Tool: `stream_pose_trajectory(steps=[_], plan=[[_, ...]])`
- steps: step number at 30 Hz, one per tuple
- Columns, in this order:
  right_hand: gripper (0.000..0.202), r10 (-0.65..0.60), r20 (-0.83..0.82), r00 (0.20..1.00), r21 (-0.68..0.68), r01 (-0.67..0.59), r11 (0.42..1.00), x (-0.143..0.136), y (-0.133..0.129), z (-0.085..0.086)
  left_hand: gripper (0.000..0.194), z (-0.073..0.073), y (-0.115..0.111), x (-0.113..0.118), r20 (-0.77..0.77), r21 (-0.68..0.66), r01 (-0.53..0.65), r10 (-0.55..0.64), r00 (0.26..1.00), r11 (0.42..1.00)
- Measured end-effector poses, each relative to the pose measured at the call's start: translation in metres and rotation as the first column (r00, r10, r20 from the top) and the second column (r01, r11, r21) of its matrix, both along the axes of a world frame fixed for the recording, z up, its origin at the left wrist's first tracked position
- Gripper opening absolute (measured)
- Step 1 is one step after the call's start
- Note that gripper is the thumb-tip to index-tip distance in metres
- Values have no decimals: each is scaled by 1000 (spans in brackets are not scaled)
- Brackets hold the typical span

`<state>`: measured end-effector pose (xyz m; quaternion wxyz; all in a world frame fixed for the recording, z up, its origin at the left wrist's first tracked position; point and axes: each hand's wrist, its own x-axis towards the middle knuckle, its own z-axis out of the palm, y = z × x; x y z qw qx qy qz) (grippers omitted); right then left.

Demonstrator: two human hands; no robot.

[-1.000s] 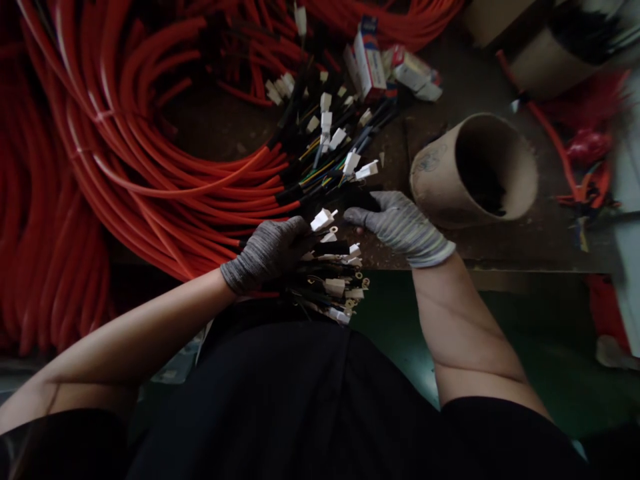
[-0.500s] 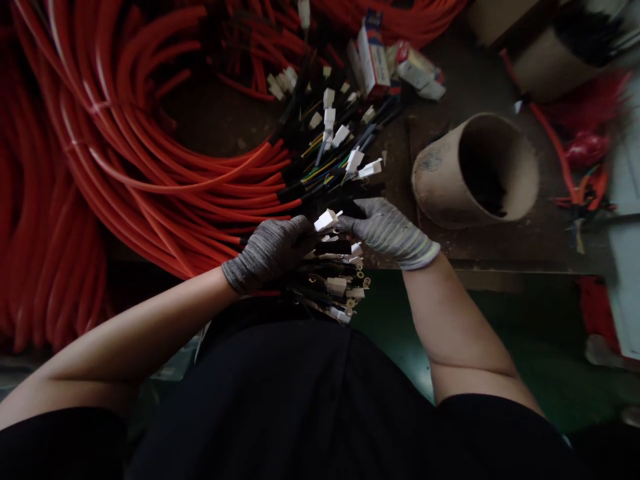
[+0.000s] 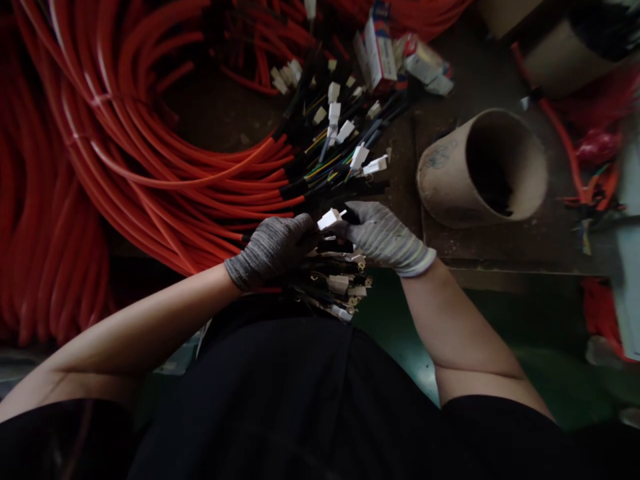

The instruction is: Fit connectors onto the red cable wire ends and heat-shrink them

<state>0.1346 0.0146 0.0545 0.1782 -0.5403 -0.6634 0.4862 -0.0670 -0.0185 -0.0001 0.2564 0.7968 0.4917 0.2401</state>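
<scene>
My left hand (image 3: 275, 247), in a dark grey knit glove, is closed around a dark cable end beside the front of the bench. A white plug connector (image 3: 331, 219) stands up between my two hands. My right hand (image 3: 387, 237), in a lighter striped glove with dark fingertips, has its thumb and fingers bent together at the connector's right side, around dark wiring partly hidden by the glove. Below both hands hang several more wire ends with white connectors (image 3: 339, 285) and ring terminals (image 3: 361, 265). Orange cables (image 3: 200, 230) run in from the left, ending in black sleeves.
A large cardboard tube (image 3: 445, 177) holding dark pieces lies tilted on the bench (image 3: 490, 257) at right. Behind are small boxes (image 3: 383, 57) and another cardboard tube (image 3: 555, 63). Coiled orange cables (image 3: 50, 220) hang at far left. More white connectors (image 3: 360, 157) lie just beyond my hands.
My right hand has shifted slightly left and down, closer to my left hand, and covers part of a black sleeve seen before. The view has moved a little.
</scene>
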Motion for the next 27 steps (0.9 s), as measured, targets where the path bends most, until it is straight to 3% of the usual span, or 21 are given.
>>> stream_pose_trajectory(steps=[4,6,8,10,11,13,15,17,18,19,21,23,25,27], plan=[[33,-71,-109,991,-16,70,997,7,0,-1,23,7,3,0,29,-52,12,-10,1000,999],[30,-213,-133,968,34,219,975,11,3,0,21,19,15,0,38,-84,13,-10,999,996],[25,-457,-233,859,52,480,876,14,6,1,21,32,35,1,43,-66,-30,33,999,997],[21,-640,-341,689,-64,662,747,17,7,3,27,39,59,3,26,31,-138,138,990,990],[21,-673,-375,637,-150,675,722,19,6,3,31,39,69,4,0,98,-207,208,978,973],[24,-662,-416,623,-259,617,743,25,-1,2,38,33,81,7,-46,219,-301,318,947,928],[31,-642,-440,628,-251,600,760,35,-11,-1,47,26,75,11,-38,337,-298,329,944,893],[38,-660,-431,616,-209,644,736,46,-24,-7,46,21,55,13,-141,365,-72,131,981,928],[40,-674,-413,613,-195,663,723,51,-30,-10,42,20,43,14,-272,277,151,-73,959,949],[42,-680,-394,618,-190,669,718,54,-35,-14,41,20,32,14,-385,122,348,-279,880,929],[41,-661,-372,652,-179,648,740,58,-44,-22,34,22,15,16,-434,-76,479,-461,774,875],[37,-636,-362,681,-106,648,754,58,-50,-30,26,28,10,19,-291,-109,425,-438,851,899],[35,-630,-346,695,-19,666,746,56,-53,-35,23,35,13,23,14,-171,330,-333,943,928],[35,-636,-343,691,-1,677,736,55,-54,-39,21,41,18,29,282,-325,295,-206,937,898]])
